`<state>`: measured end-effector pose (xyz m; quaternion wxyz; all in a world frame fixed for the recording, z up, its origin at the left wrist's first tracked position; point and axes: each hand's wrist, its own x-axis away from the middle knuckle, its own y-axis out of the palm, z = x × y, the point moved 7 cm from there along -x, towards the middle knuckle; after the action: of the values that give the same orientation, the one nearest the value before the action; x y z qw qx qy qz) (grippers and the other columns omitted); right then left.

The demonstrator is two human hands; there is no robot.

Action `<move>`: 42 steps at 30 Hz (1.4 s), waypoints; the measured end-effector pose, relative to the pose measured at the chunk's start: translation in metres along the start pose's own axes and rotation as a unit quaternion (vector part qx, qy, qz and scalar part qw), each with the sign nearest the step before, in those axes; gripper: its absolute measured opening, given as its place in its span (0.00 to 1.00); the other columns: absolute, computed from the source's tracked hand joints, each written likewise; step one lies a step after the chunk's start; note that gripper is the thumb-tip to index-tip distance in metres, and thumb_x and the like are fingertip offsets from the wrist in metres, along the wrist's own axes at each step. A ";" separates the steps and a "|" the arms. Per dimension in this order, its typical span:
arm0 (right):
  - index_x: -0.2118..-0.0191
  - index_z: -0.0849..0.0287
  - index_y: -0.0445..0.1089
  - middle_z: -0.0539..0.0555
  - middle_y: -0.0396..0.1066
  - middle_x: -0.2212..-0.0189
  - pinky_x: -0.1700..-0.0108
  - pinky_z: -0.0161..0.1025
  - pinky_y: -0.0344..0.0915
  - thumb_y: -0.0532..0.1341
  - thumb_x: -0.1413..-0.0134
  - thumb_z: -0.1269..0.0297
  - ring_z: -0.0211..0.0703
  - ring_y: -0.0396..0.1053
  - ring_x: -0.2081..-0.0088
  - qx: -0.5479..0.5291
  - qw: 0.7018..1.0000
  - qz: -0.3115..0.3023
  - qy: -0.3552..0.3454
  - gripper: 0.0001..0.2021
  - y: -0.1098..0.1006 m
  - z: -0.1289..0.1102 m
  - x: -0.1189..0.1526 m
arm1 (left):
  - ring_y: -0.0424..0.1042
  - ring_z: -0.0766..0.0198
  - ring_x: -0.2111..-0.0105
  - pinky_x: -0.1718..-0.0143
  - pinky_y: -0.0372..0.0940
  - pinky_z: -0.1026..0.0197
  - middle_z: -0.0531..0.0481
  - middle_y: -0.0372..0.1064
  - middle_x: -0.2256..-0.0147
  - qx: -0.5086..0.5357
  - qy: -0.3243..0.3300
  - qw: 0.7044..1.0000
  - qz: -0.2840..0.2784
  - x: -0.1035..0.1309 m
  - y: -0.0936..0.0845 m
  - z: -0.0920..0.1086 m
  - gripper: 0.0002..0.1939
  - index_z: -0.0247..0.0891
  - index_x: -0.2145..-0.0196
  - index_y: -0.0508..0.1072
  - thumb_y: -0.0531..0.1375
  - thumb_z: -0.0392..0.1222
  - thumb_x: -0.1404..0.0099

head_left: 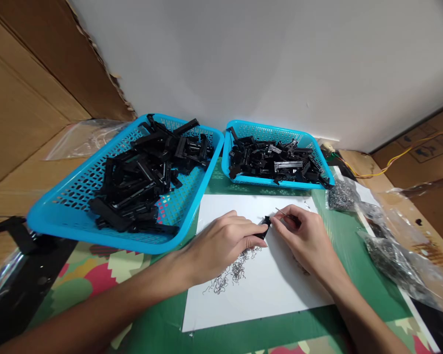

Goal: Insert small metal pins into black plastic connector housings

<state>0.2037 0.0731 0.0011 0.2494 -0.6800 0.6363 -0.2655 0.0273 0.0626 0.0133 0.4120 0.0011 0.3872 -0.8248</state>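
Note:
Between the thumb and fingers of my left hand (231, 236) is a small black plastic part (263, 232), held over a white sheet (214, 314). The fingertips of my right hand (302, 231) are pinched together at the far end of that part. A thin metal pin or tool (280, 211) sticks out from the right fingers; its other end is hidden in the hand. Small bent metal wire pieces (238, 269) lie in a loose pile on the sheet below my left hand. A few more lie partly hidden beneath my right hand.
Two blue baskets, a larger one at left (192, 216) and a smaller one behind (251, 183), contain black plastic parts. Clear bags of small metal pieces (386, 255) lie at right. Cardboard (22, 78) stands at left, a wall behind. A yellow cable (395, 157) runs at right.

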 end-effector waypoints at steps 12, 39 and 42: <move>0.71 0.55 0.65 0.50 0.72 0.74 0.69 0.38 0.57 0.62 0.34 0.57 0.41 0.63 0.73 -0.041 0.999 0.010 -0.025 0.14 0.007 -0.004 0.003 | 0.78 0.59 0.63 0.56 0.63 0.56 0.50 0.83 0.61 0.028 -0.023 0.999 -0.004 0.001 0.002 -0.006 0.09 0.38 0.50 0.79 0.59 0.39 0.21; 0.64 0.58 0.80 0.57 0.82 0.65 0.62 0.44 0.78 0.70 0.38 0.56 0.49 0.80 0.66 -0.216 0.971 0.104 -0.006 0.10 -0.017 0.006 0.001 | 0.78 0.60 0.62 0.52 0.64 0.56 0.49 0.83 0.60 0.047 -0.040 0.998 -0.003 -0.002 -0.002 -0.007 0.12 0.34 0.47 0.80 0.65 0.38 0.26; 0.67 0.58 0.76 0.55 0.80 0.68 0.63 0.41 0.79 0.71 0.39 0.57 0.48 0.81 0.66 -0.264 0.959 0.100 0.005 0.11 -0.009 0.004 0.000 | 0.78 0.60 0.62 0.52 0.64 0.56 0.49 0.84 0.60 0.047 -0.039 0.998 -0.006 -0.003 -0.003 -0.006 0.11 0.34 0.48 0.81 0.66 0.36 0.28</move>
<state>0.2128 0.0740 0.0041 0.0829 -0.6533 0.7497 -0.0649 0.0258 0.0698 0.0119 0.4214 -0.0141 0.3318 -0.8439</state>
